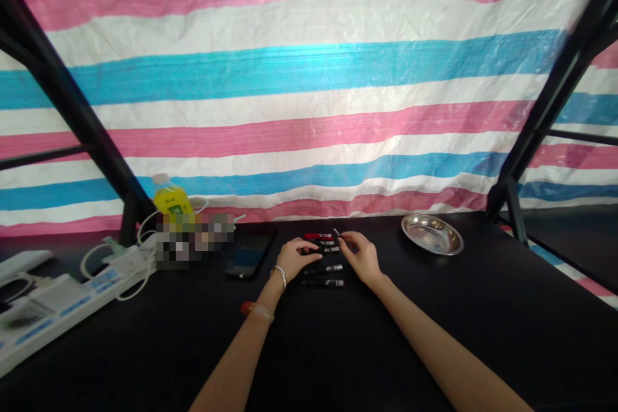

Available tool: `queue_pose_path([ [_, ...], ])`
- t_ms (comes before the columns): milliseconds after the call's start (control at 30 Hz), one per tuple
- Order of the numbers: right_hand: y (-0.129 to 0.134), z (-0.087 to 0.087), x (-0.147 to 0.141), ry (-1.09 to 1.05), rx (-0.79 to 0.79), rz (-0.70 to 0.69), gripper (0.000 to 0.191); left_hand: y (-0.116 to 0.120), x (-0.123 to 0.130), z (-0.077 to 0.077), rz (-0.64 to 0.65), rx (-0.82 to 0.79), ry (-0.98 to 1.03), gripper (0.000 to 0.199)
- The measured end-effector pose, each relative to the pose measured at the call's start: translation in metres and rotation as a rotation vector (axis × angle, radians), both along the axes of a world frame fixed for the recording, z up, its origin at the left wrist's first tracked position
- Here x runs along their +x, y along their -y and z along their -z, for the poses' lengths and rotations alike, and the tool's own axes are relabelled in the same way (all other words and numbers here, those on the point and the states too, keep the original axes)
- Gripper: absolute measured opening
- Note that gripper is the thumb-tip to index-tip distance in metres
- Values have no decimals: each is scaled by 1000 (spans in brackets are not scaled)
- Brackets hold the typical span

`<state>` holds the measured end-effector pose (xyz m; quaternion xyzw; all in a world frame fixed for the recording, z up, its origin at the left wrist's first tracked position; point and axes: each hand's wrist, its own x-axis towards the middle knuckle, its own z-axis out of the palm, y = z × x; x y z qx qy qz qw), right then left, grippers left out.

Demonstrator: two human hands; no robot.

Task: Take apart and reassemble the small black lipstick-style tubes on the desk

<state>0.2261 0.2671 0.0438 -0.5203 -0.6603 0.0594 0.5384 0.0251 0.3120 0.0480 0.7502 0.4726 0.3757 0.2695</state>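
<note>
Partly, at least, the left hand (292, 260) hides a black pen (331, 250).

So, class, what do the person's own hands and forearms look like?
The left hand is ungloved, with a silver bracelet at the wrist and a pale band with an orange-red part farther up the forearm. The right hand is ungloved too, no jewellery visible. Neither forearm shows a sleeve.

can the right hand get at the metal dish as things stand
Probably yes: nothing stands between the dish and the right hand, though it seems to pinch a silver-tipped piece.
</note>
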Motion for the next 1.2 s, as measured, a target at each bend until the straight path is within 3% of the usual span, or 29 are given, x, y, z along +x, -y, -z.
queue_pose_path([
  [567,-1,0,0,-37,-18,33,18,-1,-2,2,44,-42,-73,31],
  [800,-2,-1,0,-42,-14,44,20,-1,-3,1,58,-33,-61,22],
  [1200,-1,-2,0,-57,-7,39,21,2,-2,-8,51,-124,180,25],
])
